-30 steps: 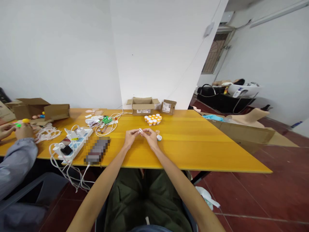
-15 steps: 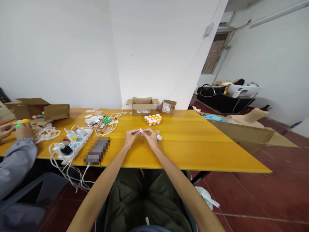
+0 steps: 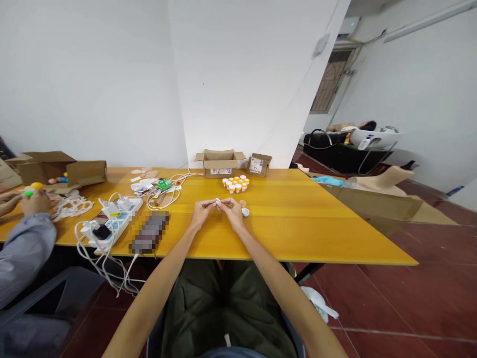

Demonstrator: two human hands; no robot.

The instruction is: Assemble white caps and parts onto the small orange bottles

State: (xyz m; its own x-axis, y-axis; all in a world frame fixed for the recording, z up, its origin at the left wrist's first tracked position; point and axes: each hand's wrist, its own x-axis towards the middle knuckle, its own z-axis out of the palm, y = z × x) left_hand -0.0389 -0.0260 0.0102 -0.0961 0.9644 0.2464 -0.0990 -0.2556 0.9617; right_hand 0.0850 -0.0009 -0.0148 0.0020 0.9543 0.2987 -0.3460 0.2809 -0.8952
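Note:
Between the fingertips of both hands is a small white object (image 3: 217,201), too small to make out. My left hand (image 3: 201,211) pinches it from the left, and my right hand (image 3: 231,210) pinches it from the right, both just above the table. Right beside my right hand lies a small round container (image 3: 245,212) with a pale inside and a bluish-green rim. A small tan disc (image 3: 243,203) rests just behind it. Farther back stands a cluster of several small white-and-orange containers (image 3: 236,185).
An open cardboard box (image 3: 222,166) and a smaller box (image 3: 258,164) stand at the wall. To the left are a power strip (image 3: 122,219) with cables, a pixelated dark device (image 3: 150,232), green-and-white packets (image 3: 164,184) and another person's hands (image 3: 35,203) by an open carton (image 3: 87,173).
My hands stay in nearly the same place, with the white object turned slightly between the fingertips. At the far left, the other person's hands have shifted a little.

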